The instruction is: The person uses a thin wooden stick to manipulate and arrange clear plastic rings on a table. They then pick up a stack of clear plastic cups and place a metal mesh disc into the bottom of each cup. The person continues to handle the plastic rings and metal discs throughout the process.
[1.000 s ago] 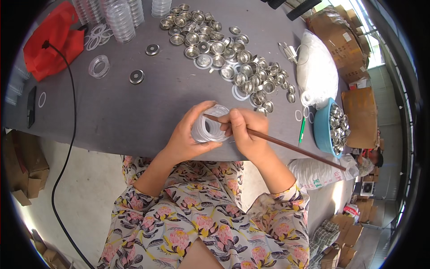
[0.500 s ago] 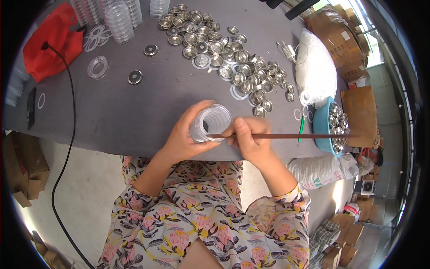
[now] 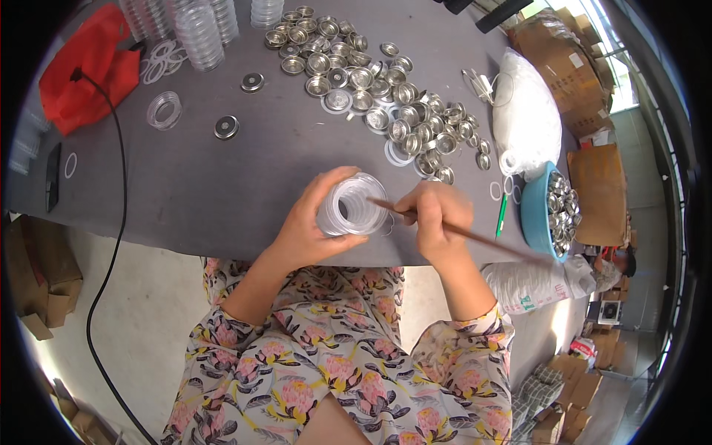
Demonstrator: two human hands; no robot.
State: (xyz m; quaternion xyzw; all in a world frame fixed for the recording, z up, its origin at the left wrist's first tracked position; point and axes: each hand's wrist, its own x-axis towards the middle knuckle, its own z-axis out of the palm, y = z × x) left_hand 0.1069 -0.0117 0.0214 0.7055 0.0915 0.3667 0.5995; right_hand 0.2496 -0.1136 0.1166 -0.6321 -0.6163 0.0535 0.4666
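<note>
In my left hand (image 3: 311,215) is a stack of clear plastic rings (image 3: 354,206), gripped round its side near the table's front edge, its hollow centre facing up. My right hand (image 3: 439,211) pinches a thin brown stick (image 3: 486,241), which slants down to the right with its far end blurred. The stick's tip lies over the right rim of the stack; whether it touches cannot be made out. Beyond my hands spreads a heap of small silver metal cups (image 3: 415,119), with some flat white rings (image 3: 398,153) among them.
A blue basin (image 3: 535,208) of metal cups stands at the right, by a green pen (image 3: 501,215) and a white plastic bag (image 3: 526,111). Stacked clear rings (image 3: 199,37) and a red cloth-like bag (image 3: 81,74) sit at the far left. A black cable (image 3: 122,178) hangs down the left.
My right hand has moved right, away from the stack, drawing the stick's tip toward the rim. The stick has swung from level to slanting down. My left hand keeps its hold.
</note>
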